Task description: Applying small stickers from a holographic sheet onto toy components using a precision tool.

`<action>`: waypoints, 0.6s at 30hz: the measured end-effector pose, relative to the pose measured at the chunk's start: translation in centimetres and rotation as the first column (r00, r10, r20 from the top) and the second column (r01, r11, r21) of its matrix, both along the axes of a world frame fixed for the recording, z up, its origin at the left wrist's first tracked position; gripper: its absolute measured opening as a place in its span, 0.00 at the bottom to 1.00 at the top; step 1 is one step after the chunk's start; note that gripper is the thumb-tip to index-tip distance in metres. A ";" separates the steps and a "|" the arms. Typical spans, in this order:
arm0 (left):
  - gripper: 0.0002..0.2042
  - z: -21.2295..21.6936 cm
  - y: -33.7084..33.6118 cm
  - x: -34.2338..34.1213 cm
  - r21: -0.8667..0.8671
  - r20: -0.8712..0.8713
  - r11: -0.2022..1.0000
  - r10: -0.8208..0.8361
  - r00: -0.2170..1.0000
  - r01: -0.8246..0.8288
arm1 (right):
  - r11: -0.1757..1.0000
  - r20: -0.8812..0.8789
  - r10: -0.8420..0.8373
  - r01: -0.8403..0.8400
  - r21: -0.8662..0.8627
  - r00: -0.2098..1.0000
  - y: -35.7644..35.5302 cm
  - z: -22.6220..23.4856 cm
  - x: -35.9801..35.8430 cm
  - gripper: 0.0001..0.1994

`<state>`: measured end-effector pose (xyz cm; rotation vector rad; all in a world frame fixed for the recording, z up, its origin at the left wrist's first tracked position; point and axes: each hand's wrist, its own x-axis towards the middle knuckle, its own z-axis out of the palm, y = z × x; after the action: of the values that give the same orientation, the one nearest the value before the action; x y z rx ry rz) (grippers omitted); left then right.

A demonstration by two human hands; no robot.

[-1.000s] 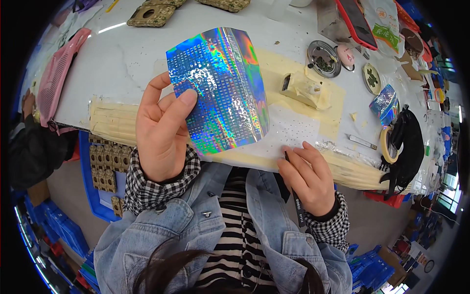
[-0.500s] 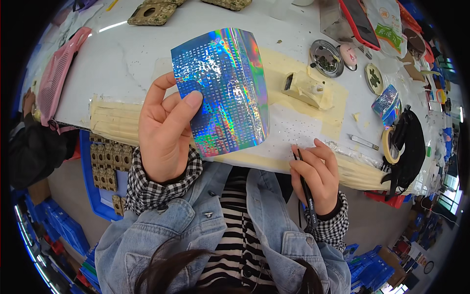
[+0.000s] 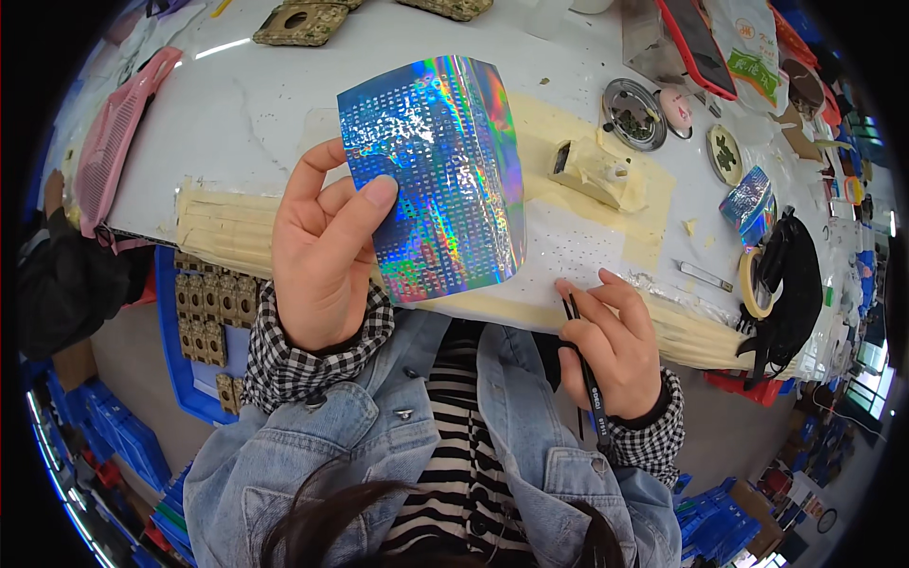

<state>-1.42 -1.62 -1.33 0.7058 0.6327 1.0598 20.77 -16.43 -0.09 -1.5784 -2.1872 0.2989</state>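
My left hand [image 3: 327, 227] pinches the left edge of a shiny holographic sticker sheet [image 3: 436, 180], thumb on its front. The sheet is held up over the table's near edge, slightly curved, with rows of tiny cut shapes on it. My right hand [image 3: 615, 346] is closed around black tweezers [image 3: 589, 369], their tips pointing up and away from me. I cannot tell whether anything sits between the tips. Just beyond the tips lies a white sheet [image 3: 568, 251] dotted with tiny dark specks.
Beyond the white sheet stands a tape-covered block [image 3: 592, 172]. Right of it are a round metal dish [image 3: 632, 115], an oval dish [image 3: 724, 154], a cutter blade [image 3: 705, 275] and a tape roll [image 3: 757, 282]. A blue crate [image 3: 175, 350] of camouflage-patterned parts sits below left; a pink mesh basket [image 3: 118, 142] stands far left.
My right hand has shifted slightly, and the tweezers are tilted a little more. The left hand and sticker sheet have moved slightly to the right.
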 end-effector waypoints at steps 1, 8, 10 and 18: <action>0.20 0.0 0.0 0.0 0.000 0.001 1.000 -0.003 1.000 0.003 | 1.000 -0.018 -0.001 0.001 -0.008 1.000 0.0 0.0 0.0 0.13; 0.18 0.0 -0.1 0.0 0.009 0.010 1.000 -0.023 1.000 0.023 | 0.999 -0.075 -0.025 0.027 0.030 0.997 -0.5 0.4 0.6 0.13; 0.17 -0.3 0.1 -0.3 0.023 0.019 0.998 -0.063 0.998 0.062 | 0.989 -0.116 -0.062 0.077 0.126 0.991 -0.9 0.7 0.8 0.17; 0.12 0.8 -0.6 0.6 0.001 -0.066 0.986 -0.166 0.984 0.167 | 0.961 -0.365 0.045 0.060 0.270 0.930 2.0 2.9 -2.1 0.15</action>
<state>-0.86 -2.17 -0.53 0.7884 0.6154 0.8876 18.66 -14.47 2.80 -1.2602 -1.8405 0.2491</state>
